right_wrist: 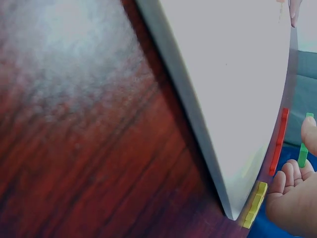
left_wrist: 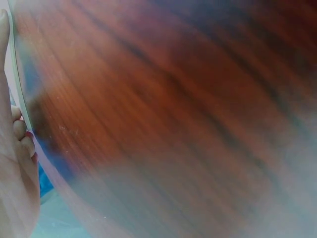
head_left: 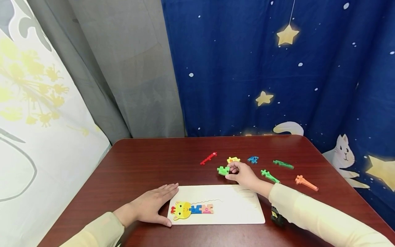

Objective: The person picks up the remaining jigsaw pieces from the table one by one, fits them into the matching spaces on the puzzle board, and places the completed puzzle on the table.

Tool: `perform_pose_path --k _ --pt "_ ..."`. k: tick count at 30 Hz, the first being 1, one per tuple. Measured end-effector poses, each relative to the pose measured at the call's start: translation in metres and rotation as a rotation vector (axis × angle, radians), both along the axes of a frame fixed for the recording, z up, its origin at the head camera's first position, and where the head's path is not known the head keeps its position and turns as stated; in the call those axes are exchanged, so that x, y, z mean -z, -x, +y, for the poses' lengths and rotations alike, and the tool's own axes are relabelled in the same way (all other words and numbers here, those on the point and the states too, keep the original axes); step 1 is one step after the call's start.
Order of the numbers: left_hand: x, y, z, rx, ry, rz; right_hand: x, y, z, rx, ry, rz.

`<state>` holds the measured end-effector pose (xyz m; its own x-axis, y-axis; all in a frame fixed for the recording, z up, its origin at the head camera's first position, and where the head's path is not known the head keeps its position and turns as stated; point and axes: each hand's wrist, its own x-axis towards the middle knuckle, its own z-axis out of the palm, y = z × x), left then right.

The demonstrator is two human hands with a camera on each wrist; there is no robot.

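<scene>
Green jigsaw piece, pinched in your right hand, calls for a light grip on one side only, I'd judge, leaving its tabs and notches free; carry it level. Let your left hand, thumb spread from straight fingers at the puzzle board's left end, steady that board. The piece sits at your right thumb and fingertips, just beyond the board's far edge.

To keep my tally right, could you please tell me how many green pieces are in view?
3: the held piece, in the right hand; the near loose piece, just beyond the right sleeve; the far loose piece, farther back. Hand or sleeve may hide others.
</scene>
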<state>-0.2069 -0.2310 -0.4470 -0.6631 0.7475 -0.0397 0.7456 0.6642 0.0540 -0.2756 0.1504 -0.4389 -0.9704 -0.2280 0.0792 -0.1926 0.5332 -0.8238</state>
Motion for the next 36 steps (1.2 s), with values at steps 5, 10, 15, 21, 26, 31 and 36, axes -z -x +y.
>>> perform_pose_path --k 5,10,15,21,26,31,36 --pt "0.001 0.0 -0.001 0.004 -0.002 -0.002 -0.006 -0.004 0.001 -0.009 0.005 0.013" --pt "0.001 0.0 -0.001 0.005 -0.001 0.004 -0.011 -0.008 0.001 -0.011 0.015 0.023" --pt "0.001 0.001 -0.001 0.002 0.007 0.005 -0.013 -0.011 0.002 -0.022 0.022 0.033" --pt "-0.002 0.001 0.0 -0.007 0.008 -0.01 -0.014 -0.016 0.005 -0.037 0.02 0.043" --pt "-0.003 0.0 0.001 -0.022 0.008 -0.033 -0.015 -0.021 0.004 -0.053 0.023 0.058" --pt "-0.002 0.0 0.0 -0.02 0.015 -0.025 -0.017 -0.028 0.002 -0.079 0.031 0.064" --pt "-0.001 0.0 0.0 -0.016 0.009 -0.026 -0.017 -0.034 0.001 -0.105 0.042 0.077"
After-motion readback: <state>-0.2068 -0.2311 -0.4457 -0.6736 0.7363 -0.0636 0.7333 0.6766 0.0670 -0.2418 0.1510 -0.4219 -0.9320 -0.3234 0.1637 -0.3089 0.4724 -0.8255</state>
